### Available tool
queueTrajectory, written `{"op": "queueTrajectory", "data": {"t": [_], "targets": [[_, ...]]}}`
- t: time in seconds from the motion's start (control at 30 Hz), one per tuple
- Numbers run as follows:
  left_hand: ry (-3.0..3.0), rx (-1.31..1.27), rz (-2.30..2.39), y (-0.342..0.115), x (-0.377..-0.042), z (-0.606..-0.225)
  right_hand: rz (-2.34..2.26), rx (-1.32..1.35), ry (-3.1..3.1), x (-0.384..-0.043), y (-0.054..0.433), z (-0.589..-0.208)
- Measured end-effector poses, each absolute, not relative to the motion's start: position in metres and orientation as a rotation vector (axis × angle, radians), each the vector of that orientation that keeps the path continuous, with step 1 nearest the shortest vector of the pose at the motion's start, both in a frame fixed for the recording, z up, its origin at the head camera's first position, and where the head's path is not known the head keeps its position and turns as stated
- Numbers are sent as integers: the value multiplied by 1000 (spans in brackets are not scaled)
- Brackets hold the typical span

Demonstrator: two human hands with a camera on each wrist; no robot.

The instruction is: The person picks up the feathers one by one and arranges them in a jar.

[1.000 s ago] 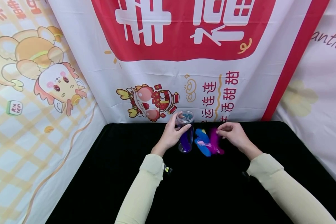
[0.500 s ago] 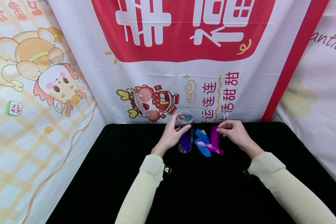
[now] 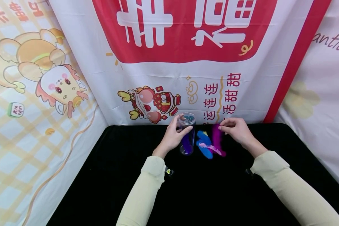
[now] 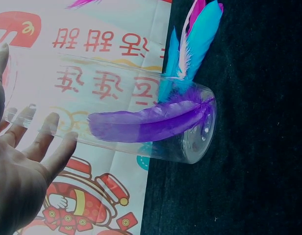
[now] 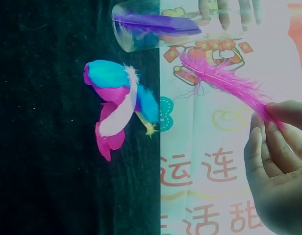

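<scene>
My left hand (image 3: 172,136) holds a clear jar (image 3: 187,121) upright on the black table, fingers and thumb wrapped around its upper part. Inside the jar stands a purple feather (image 4: 146,120), its base near the bottom. Between thumb and fingertips my right hand (image 3: 238,132) pinches one end of a magenta feather (image 5: 224,83), which hangs down just right of the jar. Beneath and beside it lies a small pile of feathers: blue (image 3: 204,153), pale pink (image 5: 119,115) and magenta (image 5: 109,142), with a yellowish tip (image 5: 150,128) showing.
The black table (image 3: 209,191) ends at a white and red printed cloth (image 3: 158,72) hanging close behind the jar. More printed cloth hangs at the left (image 3: 25,131) and right (image 3: 327,103). A dark band with a yellow mark (image 3: 169,171) sits by the left cuff.
My right hand has risen slightly, drawing the magenta feather up a little from the pile. The left hand and the jar stay where they were.
</scene>
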State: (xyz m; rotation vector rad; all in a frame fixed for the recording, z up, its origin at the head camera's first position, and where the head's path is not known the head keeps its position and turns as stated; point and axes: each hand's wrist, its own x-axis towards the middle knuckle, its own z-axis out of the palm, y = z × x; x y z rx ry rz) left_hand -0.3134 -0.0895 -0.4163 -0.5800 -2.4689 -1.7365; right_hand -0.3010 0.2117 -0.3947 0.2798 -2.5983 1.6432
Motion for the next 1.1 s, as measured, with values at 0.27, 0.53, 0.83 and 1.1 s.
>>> {"op": "queueTrajectory", "data": {"t": [0.27,0.53,0.83,1.1], "targets": [[-2465,-591,-1738,-89,-314,-417,1646,314,-2563,-301,209,-388],[-2463,-592,-1723,-89,-316,-418,1645,358,-2529,-304,208,-382],[-2473,-581,-1696,-89,-315,-418,1639,370,-2548,-304,206,-377],[-2476,-586,-1699,-90,-317,-417,1654,368,-2542,-305,202,-369]]}}
